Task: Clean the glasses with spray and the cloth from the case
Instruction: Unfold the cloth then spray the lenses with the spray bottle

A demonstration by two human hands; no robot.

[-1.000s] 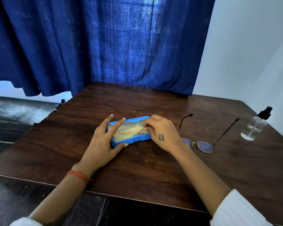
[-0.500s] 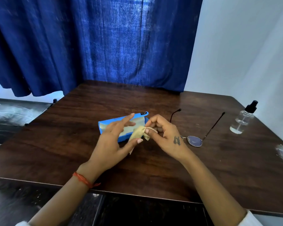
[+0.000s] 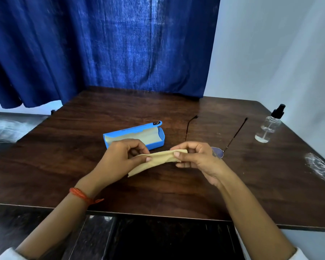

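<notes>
Dark wood table [image 3: 158, 113] carries the open blue glasses case [image 3: 154, 142], emptied; wire-rimmed glasses [image 3: 219, 152] lie unwiped, one lens hidden behind the right hand [image 3: 195, 158]; spray bottle [image 3: 268, 126] untouched at far right; left hand [image 3: 120, 158] and right pinch the beige cloth [image 3: 158, 159] stretched above the table.

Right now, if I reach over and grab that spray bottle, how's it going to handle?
The spray bottle looks nearly empty, so probably light. It stands tall and narrow near the table edge, so a sideways knock could tip it. Its clear smooth wall may be somewhat slippery.
</notes>
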